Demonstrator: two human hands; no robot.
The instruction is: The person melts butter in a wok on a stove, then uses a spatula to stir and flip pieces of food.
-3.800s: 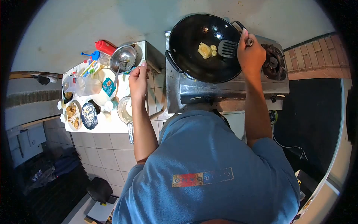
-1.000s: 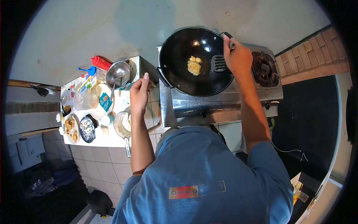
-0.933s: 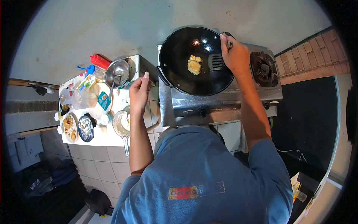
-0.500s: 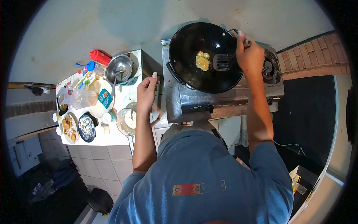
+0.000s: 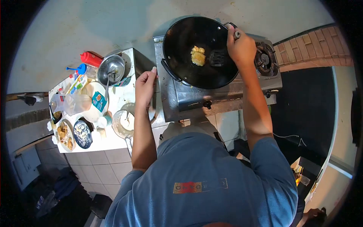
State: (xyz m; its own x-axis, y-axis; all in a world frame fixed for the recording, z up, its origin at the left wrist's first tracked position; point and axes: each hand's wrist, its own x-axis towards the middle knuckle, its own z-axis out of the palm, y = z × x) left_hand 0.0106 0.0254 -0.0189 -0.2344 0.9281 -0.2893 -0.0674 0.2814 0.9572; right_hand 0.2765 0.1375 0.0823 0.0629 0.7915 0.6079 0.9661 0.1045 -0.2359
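A black wok with loop handles sits on the stove. In it lie a golden piece of fried food and smaller bits touching it. My right hand is wrapped round the handle of a slotted spatula, above the wok's right rim. The spatula's dark blade is inside the wok, just right of the food and apart from it. My left hand is held up left of the stove, fingers curled in and thumb raised, with nothing visible in it.
The steel gas stove has a bare burner at right. On the white table stand a steel bowl with a utensil, a saucepan, a plate of food, a dark bowl and a red bottle.
The view has shifted, so stove and table sit further left. The spatula blade has tilted and looks darker, still right of the food. My left hand stays curled.
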